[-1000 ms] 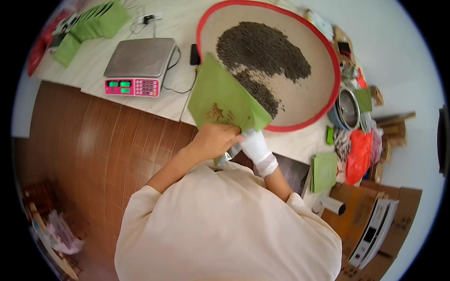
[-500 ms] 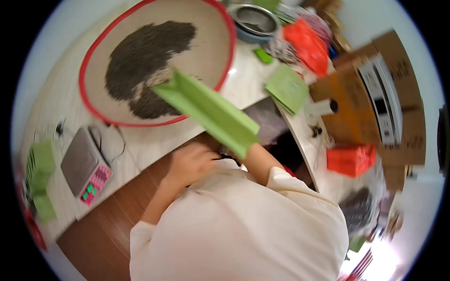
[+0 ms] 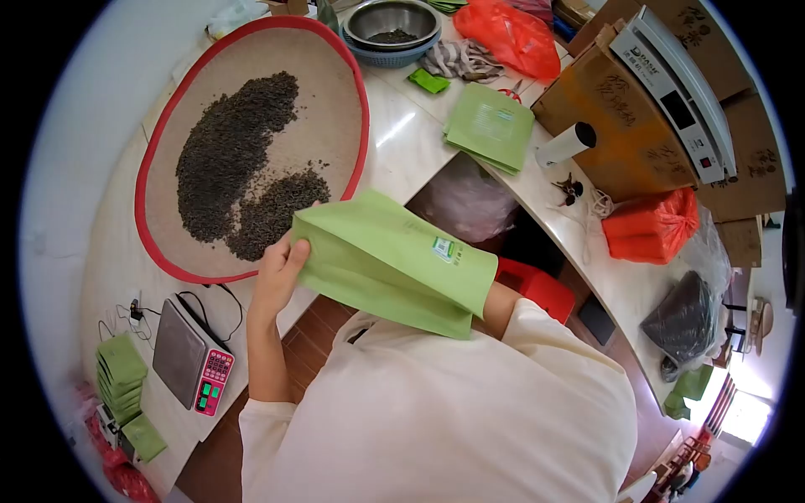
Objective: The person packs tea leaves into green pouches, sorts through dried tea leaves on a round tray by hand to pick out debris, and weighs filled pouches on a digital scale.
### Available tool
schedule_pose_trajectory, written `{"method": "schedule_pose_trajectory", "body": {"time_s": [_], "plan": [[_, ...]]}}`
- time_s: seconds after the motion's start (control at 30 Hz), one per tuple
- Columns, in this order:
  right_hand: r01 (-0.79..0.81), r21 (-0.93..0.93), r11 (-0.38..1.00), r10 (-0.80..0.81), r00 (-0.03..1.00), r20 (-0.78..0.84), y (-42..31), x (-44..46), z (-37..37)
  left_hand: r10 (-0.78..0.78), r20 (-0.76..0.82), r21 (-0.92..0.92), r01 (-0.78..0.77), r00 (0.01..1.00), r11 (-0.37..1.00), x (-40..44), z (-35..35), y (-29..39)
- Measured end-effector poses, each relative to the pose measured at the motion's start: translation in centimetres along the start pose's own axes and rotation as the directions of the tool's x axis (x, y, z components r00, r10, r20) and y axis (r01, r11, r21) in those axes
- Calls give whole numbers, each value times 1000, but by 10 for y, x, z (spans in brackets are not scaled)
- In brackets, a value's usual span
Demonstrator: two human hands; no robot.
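My left hand [image 3: 281,268] pinches the left end of a green packaging bag [image 3: 394,256], thumb on top. The bag lies slantwise in front of my chest, with a small label on its side. My right forearm [image 3: 501,307] reaches to the bag's right end; the hand itself is hidden, and I cannot tell whether it is inside or behind the bag. Just beyond my left hand is a wide round tray [image 3: 366,142] with a red rim. It carries two joined heaps of dark dried tea leaves [image 3: 231,147].
A scale [image 3: 186,356] with a pink keypad stands left, by green bags [image 3: 122,377]. Flat green bags [image 3: 489,126], a steel bowl [image 3: 392,21] and a small green packet [image 3: 428,80] lie ahead. Right are a white cup [image 3: 563,147], cartons [image 3: 620,126] and a red bag [image 3: 650,226].
My left hand has risen from near my waist and taken hold of the bag's left end. The bag has swung lower and broadside; the view has shifted and is sharper.
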State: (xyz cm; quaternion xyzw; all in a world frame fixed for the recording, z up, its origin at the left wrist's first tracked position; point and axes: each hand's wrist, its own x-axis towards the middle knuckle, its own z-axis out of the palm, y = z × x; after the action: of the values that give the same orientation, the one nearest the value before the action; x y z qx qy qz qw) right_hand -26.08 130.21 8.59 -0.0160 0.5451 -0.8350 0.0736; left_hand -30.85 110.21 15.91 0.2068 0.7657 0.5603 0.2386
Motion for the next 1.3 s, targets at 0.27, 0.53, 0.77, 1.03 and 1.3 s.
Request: {"method": "schedule_pose_trajectory", "body": {"time_s": [0.27,0.53,0.77,1.03,1.3], "plan": [[12,56,998,-6,994,-111,-9,-11,-29,164,-47,-19,-165,985,986,9,52,10],[-1,68,998,14,980,-200,-9,-27,-48,321,-94,71,-315,942,946,4,70,33],[-1,47,999,9,986,-164,-6,-4,-36,514,-612,238,-479,601,845,3,27,16],[19,9,1000,-19,998,-58,0,48,29,448,-205,650,-221,870,727,-47,69,-50],[63,-70,996,-64,998,-1,13,99,92,368,-540,661,111,757,742,-82,-16,-73]]}}
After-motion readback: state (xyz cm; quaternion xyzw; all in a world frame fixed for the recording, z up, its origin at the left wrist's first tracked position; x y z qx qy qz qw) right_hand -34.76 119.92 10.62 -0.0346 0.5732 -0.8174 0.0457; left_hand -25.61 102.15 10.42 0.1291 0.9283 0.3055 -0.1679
